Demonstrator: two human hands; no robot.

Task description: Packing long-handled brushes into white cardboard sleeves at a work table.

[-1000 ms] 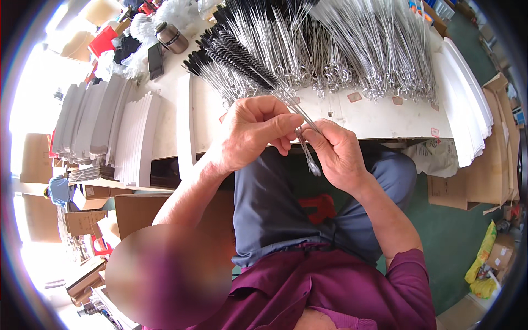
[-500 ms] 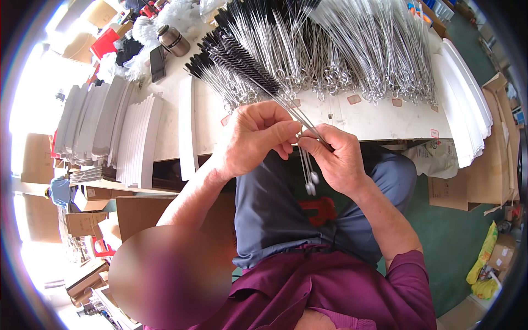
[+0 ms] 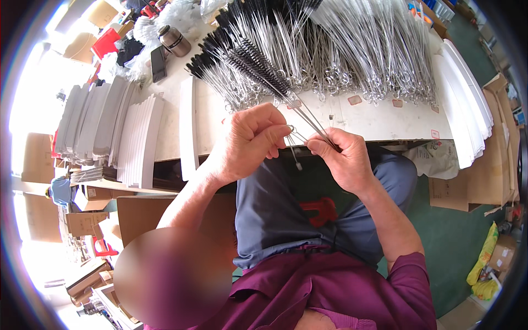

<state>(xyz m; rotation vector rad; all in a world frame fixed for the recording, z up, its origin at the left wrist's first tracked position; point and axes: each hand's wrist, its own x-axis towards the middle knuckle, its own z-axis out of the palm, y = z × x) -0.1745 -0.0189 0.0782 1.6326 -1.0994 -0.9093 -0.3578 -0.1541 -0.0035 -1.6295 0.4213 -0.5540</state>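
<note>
My right hand (image 3: 347,162) is closed round the thin metal stems of several wire brushes (image 3: 258,69), with black bristles slanting up to the left. At the left, my left hand (image 3: 247,142) pinches small wire loops (image 3: 291,130) between thumb and forefinger. A thin wire with a whitish tip (image 3: 298,165) hangs just below that pinch. Fine wire spans the gap between the two hands; which piece it belongs to I cannot tell. Beyond the hands lies a big heap of similar brushes (image 3: 379,60) on the white table (image 3: 379,124), their ring ends toward me.
Stacks of white folded strips (image 3: 137,140) stand at the left, with one long white strip (image 3: 187,126) at the table edge. A phone (image 3: 158,63) and a steel flask (image 3: 174,40) lie farther back. More white sheets (image 3: 459,104) and a cardboard box (image 3: 495,143) are at the right.
My hands have moved slightly apart, the right one to the right. The whitish-tipped wires that hung in a bunch beneath the hands have swung up, and only one tip shows clearly now.
</note>
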